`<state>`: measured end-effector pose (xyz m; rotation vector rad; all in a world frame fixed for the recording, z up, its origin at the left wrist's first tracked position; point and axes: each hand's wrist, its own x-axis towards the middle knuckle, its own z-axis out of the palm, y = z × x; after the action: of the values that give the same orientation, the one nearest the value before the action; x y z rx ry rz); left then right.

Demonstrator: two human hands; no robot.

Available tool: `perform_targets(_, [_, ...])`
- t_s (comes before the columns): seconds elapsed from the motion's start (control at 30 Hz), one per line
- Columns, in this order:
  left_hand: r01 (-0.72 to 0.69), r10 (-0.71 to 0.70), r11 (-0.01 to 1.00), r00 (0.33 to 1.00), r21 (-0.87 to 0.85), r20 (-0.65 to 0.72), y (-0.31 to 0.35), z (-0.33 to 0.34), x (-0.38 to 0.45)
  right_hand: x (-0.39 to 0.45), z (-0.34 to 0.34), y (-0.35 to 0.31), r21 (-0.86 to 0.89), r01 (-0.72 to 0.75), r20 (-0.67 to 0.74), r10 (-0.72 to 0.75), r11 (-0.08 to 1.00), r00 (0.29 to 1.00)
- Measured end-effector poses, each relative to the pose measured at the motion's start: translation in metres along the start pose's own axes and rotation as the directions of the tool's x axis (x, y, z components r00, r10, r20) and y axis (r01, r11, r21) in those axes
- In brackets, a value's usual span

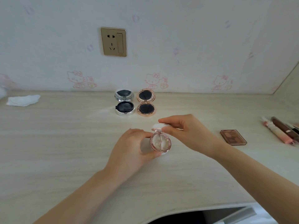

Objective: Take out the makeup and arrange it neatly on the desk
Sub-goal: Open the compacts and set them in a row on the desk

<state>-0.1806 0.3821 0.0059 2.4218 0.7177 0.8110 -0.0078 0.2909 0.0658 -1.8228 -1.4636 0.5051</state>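
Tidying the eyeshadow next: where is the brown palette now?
In the head view the brown palette lies flat on the desk, right of the right hand, beside the lip tubes.

pink compact (160,141) is open mid-desk, lid tipped back, pale inside; silver compact (124,102) and rose-gold compact (146,102) sit open side by side near the wall; brown palette (233,137) and tubes (281,131) lie off right
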Motion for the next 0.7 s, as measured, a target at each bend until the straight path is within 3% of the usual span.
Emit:
perform_targets(0.27, [-0.136,0.129,0.96,0.991,0.243,0.045,-0.001,0.007,-0.005,-0.002,0.003,0.005,-0.057,0.014,-0.001,-0.014,0.998,1.0])
perform_targets(0.7, [-0.087,0.077,0.983,0.995,0.163,0.062,-0.005,0.009,-0.009,-0.006,0.014,0.014,-0.008,0.03,-0.012,-0.03,1.0,0.999])
